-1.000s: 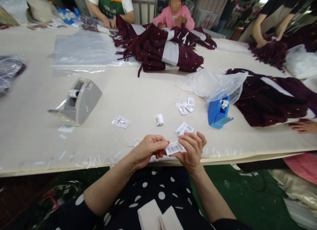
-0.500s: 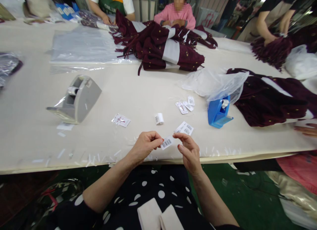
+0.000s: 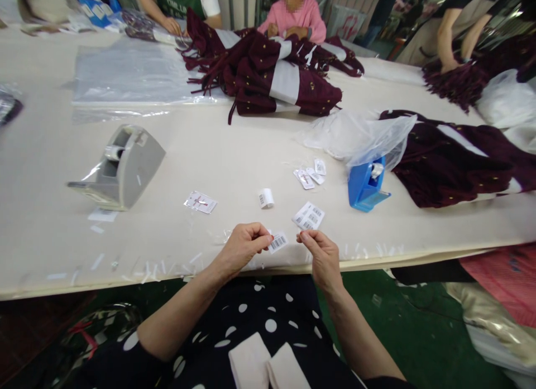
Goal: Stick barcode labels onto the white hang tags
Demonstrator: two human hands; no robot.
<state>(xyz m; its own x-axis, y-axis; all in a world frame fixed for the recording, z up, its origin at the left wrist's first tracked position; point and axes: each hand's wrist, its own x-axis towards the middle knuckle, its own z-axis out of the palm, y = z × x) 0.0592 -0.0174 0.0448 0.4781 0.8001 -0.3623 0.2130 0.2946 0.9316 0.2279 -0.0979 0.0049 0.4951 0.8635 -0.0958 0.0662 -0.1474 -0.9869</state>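
Note:
My left hand [image 3: 240, 246] pinches a small white barcode label [image 3: 278, 242] between thumb and forefinger, above the front of the table. To the right of that label, and apart from it, my right hand [image 3: 325, 259] has thumb and forefinger pressed together. Whatever they hold, if anything, is too small to make out. Just beyond the right hand lie some barcode label sheets [image 3: 309, 216]. A curled white barcode label [image 3: 266, 198] rests past the left hand. Several hang tags [image 3: 305, 178] are grouped farther back, and another printed tag [image 3: 200, 202] lies to the left.
A grey tape dispenser [image 3: 134, 171] stands at left, a blue tape dispenser [image 3: 363, 185] at right. Clear plastic [image 3: 355, 135] drapes behind the blue one. Maroon garments [image 3: 268, 76] lie across the table [image 3: 218, 160]. Several other people work at the far side.
My right thumb and forefinger have closed from apart into a pinch. The left hand keeps hold of the label. The whole view has shifted slightly.

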